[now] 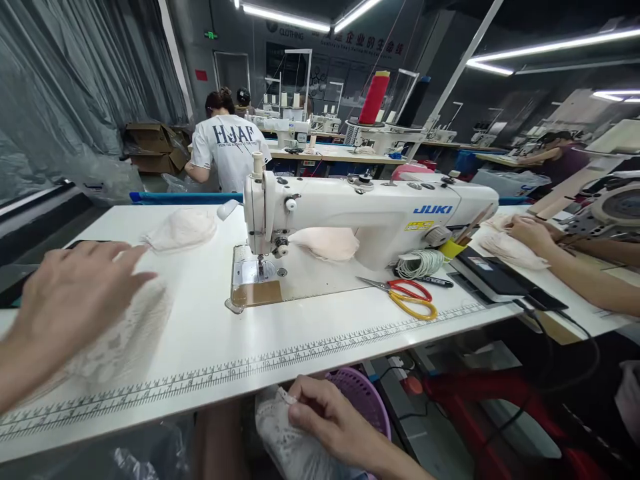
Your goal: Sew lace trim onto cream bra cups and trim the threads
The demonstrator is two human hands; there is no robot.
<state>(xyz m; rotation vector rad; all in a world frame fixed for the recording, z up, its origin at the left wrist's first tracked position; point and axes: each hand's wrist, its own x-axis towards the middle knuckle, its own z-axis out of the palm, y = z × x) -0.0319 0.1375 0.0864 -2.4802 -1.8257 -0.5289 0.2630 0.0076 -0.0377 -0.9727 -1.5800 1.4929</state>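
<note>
My left hand (75,293) lies flat with fingers stretched out on a pile of white lace fabric (125,340) at the left of the white table (280,347). My right hand (330,417) is below the table's front edge, pinching a white lace piece (285,440) in my lap. A white JUKI sewing machine (365,213) stands in the middle of the table, with pale pink bra cups (327,243) under its arm and another cup (183,230) to its left.
Red and yellow scissors (410,297), a coil of white cord (420,263) and a black tablet (493,273) lie right of the machine. Another person's hand (533,233) works on fabric at the far right. A person in a white T-shirt (227,150) sits ahead. A purple basket (363,397) is under the table.
</note>
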